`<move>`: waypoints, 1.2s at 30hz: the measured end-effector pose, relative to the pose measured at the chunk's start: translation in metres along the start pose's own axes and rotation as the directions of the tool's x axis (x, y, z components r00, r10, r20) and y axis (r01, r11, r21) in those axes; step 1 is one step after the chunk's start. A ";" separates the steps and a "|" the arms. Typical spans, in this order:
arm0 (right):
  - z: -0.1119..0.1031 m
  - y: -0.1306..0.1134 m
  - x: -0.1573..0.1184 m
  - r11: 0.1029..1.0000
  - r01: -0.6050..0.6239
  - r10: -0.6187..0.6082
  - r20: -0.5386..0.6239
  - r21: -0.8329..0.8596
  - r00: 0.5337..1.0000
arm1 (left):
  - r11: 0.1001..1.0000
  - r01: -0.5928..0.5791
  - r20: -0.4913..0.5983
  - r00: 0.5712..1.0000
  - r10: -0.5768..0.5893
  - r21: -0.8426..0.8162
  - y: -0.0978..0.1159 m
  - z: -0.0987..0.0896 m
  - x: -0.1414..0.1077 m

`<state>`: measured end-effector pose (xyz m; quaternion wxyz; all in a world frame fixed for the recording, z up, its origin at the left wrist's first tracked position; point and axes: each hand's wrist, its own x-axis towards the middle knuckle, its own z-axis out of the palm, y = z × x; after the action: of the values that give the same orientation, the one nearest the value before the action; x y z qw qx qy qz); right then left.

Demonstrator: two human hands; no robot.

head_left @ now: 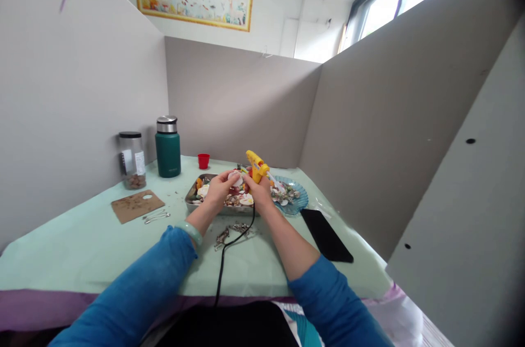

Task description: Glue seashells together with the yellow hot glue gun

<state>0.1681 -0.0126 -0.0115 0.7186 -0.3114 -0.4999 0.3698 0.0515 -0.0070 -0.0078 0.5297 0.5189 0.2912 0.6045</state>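
Observation:
My right hand (259,192) is wrapped round a yellow glue gun (257,165), with a whitish glue stick (275,181) poking out of its back. Its black cord (223,259) runs down over the table edge. My left hand (219,189) pinches a small, white, roundish piece (234,178) close to the gun; what kind of piece it is I cannot make out. Both hands are above a metal tray (192,207) full of small colourful pieces, partly hidden by them. Right of the tray lies a blue scalloped plate (302,194) with a heap of small decorations.
A clear jar (132,161), a green bottle (168,147) and a red cup (203,160) stand at the back left. Cardboard (137,206) and safety pins (156,217) lie at left. Metal clips (222,236) lie in front of the tray, a black phone-like slab (326,235) at right. Grey partitions (241,101) enclose the table.

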 end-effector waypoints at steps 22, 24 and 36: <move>-0.002 0.002 0.001 1.000 0.007 -0.007 0.007 -0.009 1.000 | 0.999 0.016 0.010 1.000 -0.015 -0.033 -0.002 -0.004 0.002; -0.002 0.003 0.001 1.000 0.015 -0.015 0.014 -0.017 1.000 | 0.999 0.016 0.012 1.000 -0.016 -0.040 -0.002 -0.004 0.003; -0.011 -0.014 0.004 0.997 -0.044 0.035 0.131 0.071 0.991 | 0.999 -0.038 -0.030 0.999 0.037 -0.034 0.004 -0.010 0.007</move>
<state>0.1828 -0.0174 -0.0013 0.6881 -0.2700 -0.5252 0.4215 0.0413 0.0006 -0.0053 0.5226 0.5060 0.2787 0.6270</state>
